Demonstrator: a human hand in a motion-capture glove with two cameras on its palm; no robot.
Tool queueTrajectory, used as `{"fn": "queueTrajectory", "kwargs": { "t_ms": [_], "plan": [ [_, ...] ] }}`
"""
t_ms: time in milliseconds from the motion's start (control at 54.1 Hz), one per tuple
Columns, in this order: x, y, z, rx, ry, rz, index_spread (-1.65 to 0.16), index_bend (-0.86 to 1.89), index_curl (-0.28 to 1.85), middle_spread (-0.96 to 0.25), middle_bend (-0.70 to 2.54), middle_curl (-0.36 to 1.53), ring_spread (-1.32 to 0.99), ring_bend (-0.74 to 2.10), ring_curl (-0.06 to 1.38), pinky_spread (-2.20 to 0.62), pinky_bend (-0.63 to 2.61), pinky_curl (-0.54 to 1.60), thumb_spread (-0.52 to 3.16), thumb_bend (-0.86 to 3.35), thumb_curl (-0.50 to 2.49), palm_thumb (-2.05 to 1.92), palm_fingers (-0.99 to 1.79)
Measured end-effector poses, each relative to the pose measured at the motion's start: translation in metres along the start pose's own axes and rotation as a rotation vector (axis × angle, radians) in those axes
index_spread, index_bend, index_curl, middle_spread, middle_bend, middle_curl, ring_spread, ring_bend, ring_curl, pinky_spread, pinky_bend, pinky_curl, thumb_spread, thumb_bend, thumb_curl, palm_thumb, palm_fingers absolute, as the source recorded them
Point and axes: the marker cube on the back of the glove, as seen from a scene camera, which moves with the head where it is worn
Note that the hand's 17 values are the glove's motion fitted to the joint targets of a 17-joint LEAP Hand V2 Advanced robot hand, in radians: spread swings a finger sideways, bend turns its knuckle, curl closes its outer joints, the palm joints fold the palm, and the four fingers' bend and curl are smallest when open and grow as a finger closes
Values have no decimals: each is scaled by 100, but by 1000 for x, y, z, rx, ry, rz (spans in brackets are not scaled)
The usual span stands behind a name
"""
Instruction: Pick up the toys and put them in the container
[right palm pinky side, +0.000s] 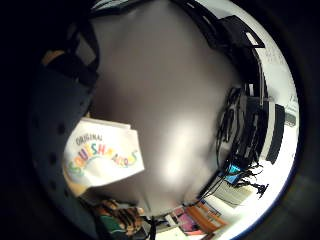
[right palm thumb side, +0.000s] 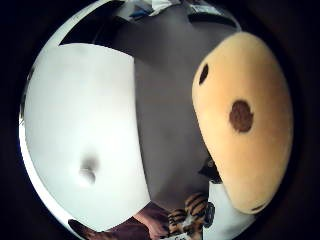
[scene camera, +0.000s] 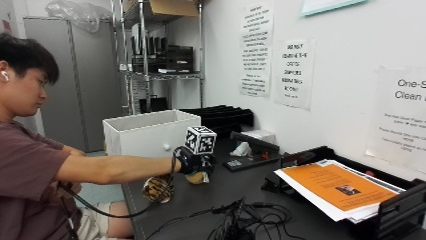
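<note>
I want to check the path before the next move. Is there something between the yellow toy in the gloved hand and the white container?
Nothing visible blocks it. The right hand holds the yellow plush toy above the dark table, and the white container stands open-topped just beside it. The striped toy lies at the table's near edge, off that path.

Person wore a maroon short-sleeved T-shirt (scene camera: 30, 170), sleeve ending above the elbow, forearm bare. Light-coloured shorts (scene camera: 93, 225) showed at about seven o'clock from the right hand (scene camera: 193, 165). That hand was covered by a black glove with black straps at the wrist. A small white earbud (scene camera: 5, 76) sat in the ear.
</note>
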Motion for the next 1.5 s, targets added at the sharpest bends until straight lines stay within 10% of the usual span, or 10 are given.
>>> {"fn": "queueTrajectory", "kwargs": {
  "t_ms": [259,832,1368,1498],
  "plan": [
    [8,9,-64,-32,-8,39,-40,51,49,-34,80,52,-44,106,62,-31,102,46,86,24,63,73,93],
    [-102,41,-265,150,126,-68,-48,85,95,-42,118,87,-55,131,84,-34,122,60,31,19,91,72,64],
    [-308,24,-235,121,58,-444,-50,86,116,-42,121,98,-53,139,89,-33,133,63,16,16,106,71,53],
    [-330,20,-209,-94,116,-376,-49,78,117,-42,112,98,-51,137,89,-32,137,64,19,13,108,70,39]
  ]
}}
